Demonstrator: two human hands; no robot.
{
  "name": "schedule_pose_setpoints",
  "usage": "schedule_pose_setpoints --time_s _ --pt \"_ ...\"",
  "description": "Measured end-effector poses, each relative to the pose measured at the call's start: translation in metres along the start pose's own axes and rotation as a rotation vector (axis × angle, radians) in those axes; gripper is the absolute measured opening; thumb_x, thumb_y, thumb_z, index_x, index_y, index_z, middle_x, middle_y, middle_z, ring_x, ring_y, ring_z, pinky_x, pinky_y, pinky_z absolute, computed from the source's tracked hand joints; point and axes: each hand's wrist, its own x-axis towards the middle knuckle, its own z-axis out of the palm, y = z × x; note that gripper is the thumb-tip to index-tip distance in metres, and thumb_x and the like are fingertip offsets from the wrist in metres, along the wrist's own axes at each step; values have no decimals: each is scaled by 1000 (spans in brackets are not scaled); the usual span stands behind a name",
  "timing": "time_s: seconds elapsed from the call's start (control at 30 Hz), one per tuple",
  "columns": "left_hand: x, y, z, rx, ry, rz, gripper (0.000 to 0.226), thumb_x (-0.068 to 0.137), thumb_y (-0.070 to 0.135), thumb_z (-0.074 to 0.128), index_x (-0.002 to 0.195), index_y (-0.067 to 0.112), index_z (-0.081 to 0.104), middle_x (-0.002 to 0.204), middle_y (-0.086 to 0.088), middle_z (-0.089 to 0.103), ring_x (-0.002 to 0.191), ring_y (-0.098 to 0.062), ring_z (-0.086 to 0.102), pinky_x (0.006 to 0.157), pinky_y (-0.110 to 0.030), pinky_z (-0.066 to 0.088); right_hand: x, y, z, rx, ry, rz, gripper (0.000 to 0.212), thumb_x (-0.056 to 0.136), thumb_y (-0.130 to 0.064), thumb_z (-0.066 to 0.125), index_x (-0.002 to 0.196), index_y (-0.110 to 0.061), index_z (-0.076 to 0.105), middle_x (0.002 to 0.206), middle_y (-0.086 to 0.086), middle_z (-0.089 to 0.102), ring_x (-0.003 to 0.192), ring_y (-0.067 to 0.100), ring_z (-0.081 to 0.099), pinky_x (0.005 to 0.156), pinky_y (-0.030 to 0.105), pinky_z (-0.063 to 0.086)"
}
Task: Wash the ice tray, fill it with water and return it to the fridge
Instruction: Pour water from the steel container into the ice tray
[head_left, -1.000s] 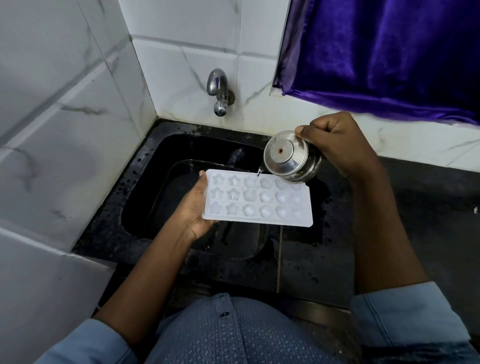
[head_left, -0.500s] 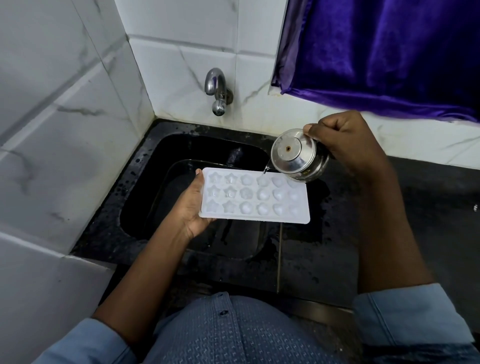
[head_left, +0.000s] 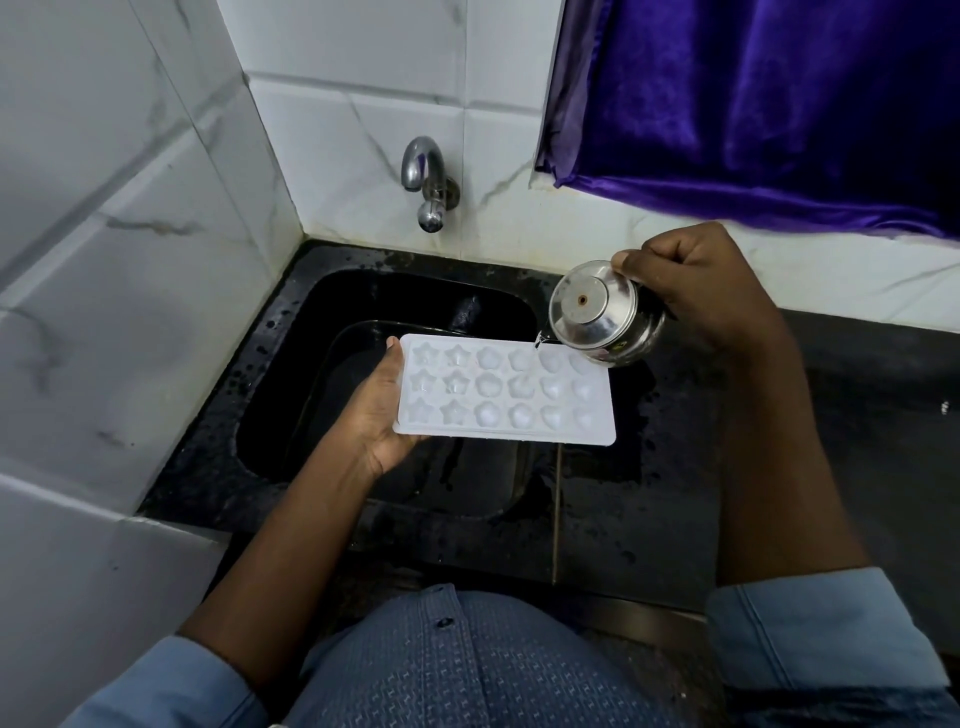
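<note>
A white ice tray (head_left: 506, 392) with star and rounded moulds is held level over the black sink (head_left: 322, 322). My left hand (head_left: 376, 410) grips its left end from below. My right hand (head_left: 685, 291) holds a small steel cup (head_left: 602, 314) tipped on its side at the tray's far right corner. A thin stream of water runs from the cup's rim into a mould in the back row. Its bottom faces the camera.
A steel tap (head_left: 427, 182) juts from the white tiled wall behind the sink, with no water running. A purple curtain (head_left: 769, 104) hangs at the upper right. Wet black counter (head_left: 857, 415) extends to the right. A tiled wall (head_left: 104, 260) closes the left side.
The cup and my right hand have shifted right along the tray's back row while pouring. The tray stays nearly still in my left hand.
</note>
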Motion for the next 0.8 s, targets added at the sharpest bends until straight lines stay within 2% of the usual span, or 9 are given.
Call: schedule_pose_setpoints --time_s 0.1,0.23,0.4,0.53,0.67,0.8 --pt "-1 -1 1 3 -5 3 74 106 71 31 138 15 68 133 -14 75 118 -33 75 81 -47 66 0 -1 0 -6 -1 -9 58 99 -23 69 69 19 43 61 23 30 60 25 30 60 34 31" --pt "-2 -1 1 6 -1 5 74 106 71 31 139 15 67 134 -14 74 120 -33 74 83 -47 66 -1 0 -2 -12 0 -18 58 99 -23 70 67 17 42 62 14 32 58 23 30 57 32 29" --pt "-4 -2 0 -4 11 1 73 106 70 31 134 15 70 131 -15 76 115 -33 76 77 -46 67 -2 0 -5 -25 15 -37 58 99 -22 70 67 17 42 61 13 32 56 21 30 52 26 30" --pt "-3 -2 1 -4 14 3 72 106 70 31 132 15 71 129 -14 77 112 -32 77 75 -44 67 -3 3 -7 -9 18 -41 57 99 -22 70 67 17 43 61 14 33 56 21 31 54 28 31" --pt "-2 -1 -1 -9 18 4 72 106 70 31 133 15 71 130 -14 76 113 -33 77 76 -45 67 -2 10 -12 -10 24 -36 55 99 -22 71 63 11 45 54 4 34 49 11 32 51 21 33" --pt "-1 0 -3 -12 13 10 73 106 70 32 135 15 69 131 -15 76 116 -34 76 77 -46 67 -3 18 -16 21 29 -8 54 98 -23 71 61 7 45 52 -1 34 49 10 32 50 21 32"
